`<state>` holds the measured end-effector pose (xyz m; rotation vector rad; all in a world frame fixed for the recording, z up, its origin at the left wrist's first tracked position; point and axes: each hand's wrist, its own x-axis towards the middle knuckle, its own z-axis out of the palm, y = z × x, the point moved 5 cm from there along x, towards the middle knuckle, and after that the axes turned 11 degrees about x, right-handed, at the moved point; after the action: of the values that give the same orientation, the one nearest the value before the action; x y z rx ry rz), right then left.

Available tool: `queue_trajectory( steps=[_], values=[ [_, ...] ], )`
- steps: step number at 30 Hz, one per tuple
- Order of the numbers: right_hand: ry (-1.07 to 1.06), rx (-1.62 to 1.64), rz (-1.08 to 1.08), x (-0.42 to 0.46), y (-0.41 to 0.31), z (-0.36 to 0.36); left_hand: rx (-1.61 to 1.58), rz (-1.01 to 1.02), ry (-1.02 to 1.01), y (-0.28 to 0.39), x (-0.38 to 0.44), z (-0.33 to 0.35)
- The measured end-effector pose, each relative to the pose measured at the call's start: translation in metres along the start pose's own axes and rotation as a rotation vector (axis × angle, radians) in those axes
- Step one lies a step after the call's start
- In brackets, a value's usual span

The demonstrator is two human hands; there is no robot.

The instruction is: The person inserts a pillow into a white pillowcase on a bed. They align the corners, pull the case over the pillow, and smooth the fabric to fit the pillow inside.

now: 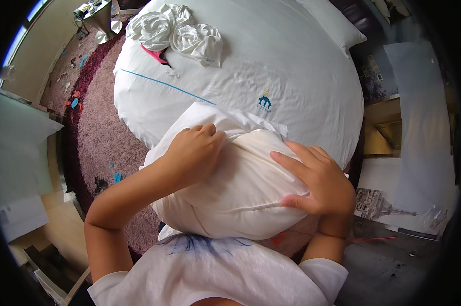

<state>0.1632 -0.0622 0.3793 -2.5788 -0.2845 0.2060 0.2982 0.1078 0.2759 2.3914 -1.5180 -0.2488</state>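
Observation:
A plump off-white pillow is held against my front, its far end inside a white pillowcase. My left hand is closed on the pillowcase's edge, with the fingertips hidden in the cloth. On the pillow's right side rests my right hand, fingers spread and thumb beside the piped seam; whether it grips the fabric is unclear. Beyond lies a round bed with a white sheet, which bears a blue line and a printed emblem.
Crumpled white fabric pieces and a pink cloth item lie at the bed's far left. Another white pillow is at the far right. Scraps litter the purple rug. A metallic side table stands beyond; an open drawer is lower left.

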Motion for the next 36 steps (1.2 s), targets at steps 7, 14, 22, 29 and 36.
queue_trajectory(
  steps=[7, 14, 22, 29, 36],
  values=[
    [-0.121, 0.394, -0.135, -0.031, 0.036, -0.019, 0.348, 0.08, 0.286, 0.025, 0.024, 0.001],
    [-0.057, 0.966, -0.376, -0.058, 0.086, -0.004, 0.35, 0.376, 0.503, 0.031, 0.031, -0.013],
    [0.586, 1.411, -0.471, -0.054, 0.106, 0.028, -0.078, 0.228, 0.558, 0.035, 0.05, -0.03],
    [0.474, 0.116, -0.1, -0.004, 0.043, 0.025, -0.047, 0.33, 0.613, 0.069, 0.062, -0.054],
    [0.724, 1.494, -0.091, -0.022, 0.07, 0.042, -0.935, -0.323, -0.207, 0.03, 0.072, -0.018]
  ],
)
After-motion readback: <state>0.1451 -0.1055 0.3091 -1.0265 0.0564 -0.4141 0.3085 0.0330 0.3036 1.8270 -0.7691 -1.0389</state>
